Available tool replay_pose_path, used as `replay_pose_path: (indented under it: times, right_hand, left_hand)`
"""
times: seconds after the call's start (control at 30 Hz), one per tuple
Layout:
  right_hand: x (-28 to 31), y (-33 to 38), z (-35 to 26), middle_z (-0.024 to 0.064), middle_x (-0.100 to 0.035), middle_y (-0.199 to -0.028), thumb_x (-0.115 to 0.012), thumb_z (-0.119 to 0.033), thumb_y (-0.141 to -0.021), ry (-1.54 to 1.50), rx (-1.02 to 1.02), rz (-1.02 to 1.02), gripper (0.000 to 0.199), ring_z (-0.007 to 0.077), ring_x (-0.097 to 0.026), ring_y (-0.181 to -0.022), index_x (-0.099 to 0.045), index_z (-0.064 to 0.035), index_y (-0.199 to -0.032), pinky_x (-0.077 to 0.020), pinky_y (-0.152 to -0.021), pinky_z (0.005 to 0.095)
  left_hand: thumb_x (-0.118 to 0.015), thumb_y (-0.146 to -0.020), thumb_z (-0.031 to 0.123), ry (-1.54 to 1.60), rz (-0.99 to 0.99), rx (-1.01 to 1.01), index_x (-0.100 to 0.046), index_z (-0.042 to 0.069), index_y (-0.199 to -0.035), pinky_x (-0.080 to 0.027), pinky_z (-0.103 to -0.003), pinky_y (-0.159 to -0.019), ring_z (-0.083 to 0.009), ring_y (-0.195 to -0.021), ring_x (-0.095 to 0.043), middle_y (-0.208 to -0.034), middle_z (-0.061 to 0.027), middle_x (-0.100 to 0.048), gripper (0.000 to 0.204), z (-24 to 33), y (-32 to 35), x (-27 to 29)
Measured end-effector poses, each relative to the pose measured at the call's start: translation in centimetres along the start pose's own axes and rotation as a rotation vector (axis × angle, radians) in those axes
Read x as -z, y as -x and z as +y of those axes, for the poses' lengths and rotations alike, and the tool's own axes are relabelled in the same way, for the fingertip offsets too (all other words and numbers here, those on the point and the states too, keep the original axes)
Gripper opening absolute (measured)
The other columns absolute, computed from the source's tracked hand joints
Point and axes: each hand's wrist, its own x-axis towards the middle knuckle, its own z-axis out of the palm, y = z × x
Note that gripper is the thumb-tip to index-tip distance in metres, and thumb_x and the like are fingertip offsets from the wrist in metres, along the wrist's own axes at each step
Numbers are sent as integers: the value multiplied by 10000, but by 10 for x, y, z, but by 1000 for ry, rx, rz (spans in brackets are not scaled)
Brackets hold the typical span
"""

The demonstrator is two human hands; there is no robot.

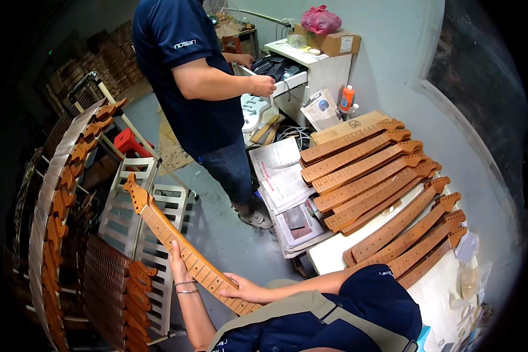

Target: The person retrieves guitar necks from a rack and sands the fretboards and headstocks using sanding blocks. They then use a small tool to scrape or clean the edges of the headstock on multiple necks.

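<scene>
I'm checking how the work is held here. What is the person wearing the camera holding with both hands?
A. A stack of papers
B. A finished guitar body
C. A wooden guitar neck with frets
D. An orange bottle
C: the left hand and the right hand both grip one fretted wooden guitar neck, its headstock pointing up and away from the person.

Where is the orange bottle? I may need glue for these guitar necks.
In the head view, upper right: the orange bottle stands by the white cabinet, just behind the table's wooden guitar necks.
</scene>
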Motion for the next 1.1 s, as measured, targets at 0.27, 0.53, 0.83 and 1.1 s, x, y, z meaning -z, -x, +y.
replay_pose_path:
  times: [0.27,0.53,0.83,1.1]
  right_hand:
    - [-15,-11,-7,164,-479,-1219,-651,-350,-808,33,-50,7,740,208,-451,-1130,-295,49,-1319,-347,-959,305]
    - [-28,-68,4,171,-572,-1072,-644,-432,-790,262,-190,103,700,198,-548,-987,-419,80,-1211,-434,-855,307]
    - [-64,-122,5,162,-578,-1043,-689,-405,-759,353,-129,123,713,182,-551,-965,-411,79,-1203,-434,-837,292]
    - [-92,-158,12,132,-595,-968,-715,-402,-735,414,-159,153,670,157,-562,-881,-462,65,-1141,-450,-777,276]
  left_hand:
    - [-527,-887,367,24,52,-9,-516,6,-988,-500,-279,-553,-162,-662,-581,-808,-83,-571,375,21,1,16]
    - [-546,-876,360,107,54,18,-476,18,-1011,-506,-278,-528,-158,-635,-573,-796,-77,-533,375,28,-23,44]
    - [-574,-862,360,195,31,92,-489,20,-1042,-489,-280,-557,-153,-688,-562,-815,-59,-530,395,40,-71,95]
    - [-567,-866,363,212,69,99,-501,20,-1028,-489,-287,-572,-158,-688,-564,-817,-56,-533,385,55,-93,129]
